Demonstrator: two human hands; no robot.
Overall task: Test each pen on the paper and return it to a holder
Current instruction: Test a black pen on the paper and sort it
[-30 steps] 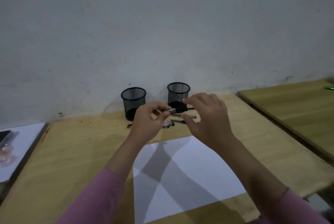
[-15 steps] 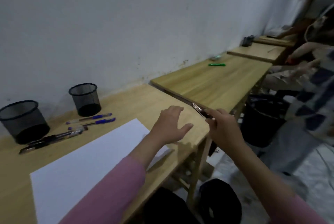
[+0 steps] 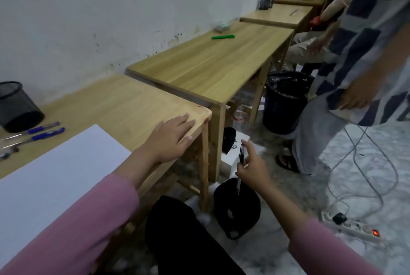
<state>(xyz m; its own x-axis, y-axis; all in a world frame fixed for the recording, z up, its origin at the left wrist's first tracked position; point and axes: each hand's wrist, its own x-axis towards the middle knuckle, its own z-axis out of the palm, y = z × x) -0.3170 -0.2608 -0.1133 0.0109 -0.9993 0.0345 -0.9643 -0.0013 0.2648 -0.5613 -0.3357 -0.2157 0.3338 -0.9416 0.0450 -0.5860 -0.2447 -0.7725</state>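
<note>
My right hand [image 3: 251,167] holds a black pen [image 3: 240,166] upright, tip down, off the table's right side above a black bag on the floor. Flat on the wooden table's right corner rests my left hand [image 3: 170,139], fingers spread, holding nothing. The white paper [image 3: 55,172] lies on the table [image 3: 124,101] to the left. One black mesh holder [image 3: 15,106] stands at the far left edge of view. Two blue pens [image 3: 40,134] lie in front of it, with parts of other pens [image 3: 8,152] at the left edge.
A second wooden table [image 3: 213,64] with a green marker [image 3: 223,37] stands to the right. A person in a checked shirt [image 3: 363,37] stands beyond a black bin [image 3: 285,101]. A black bag [image 3: 237,208], cables and a power strip [image 3: 352,227] lie on the floor.
My view swung right, away from the holders. My hands parted: the left one came down flat on the table corner, the right one carried the black pen down past the table's edge.
</note>
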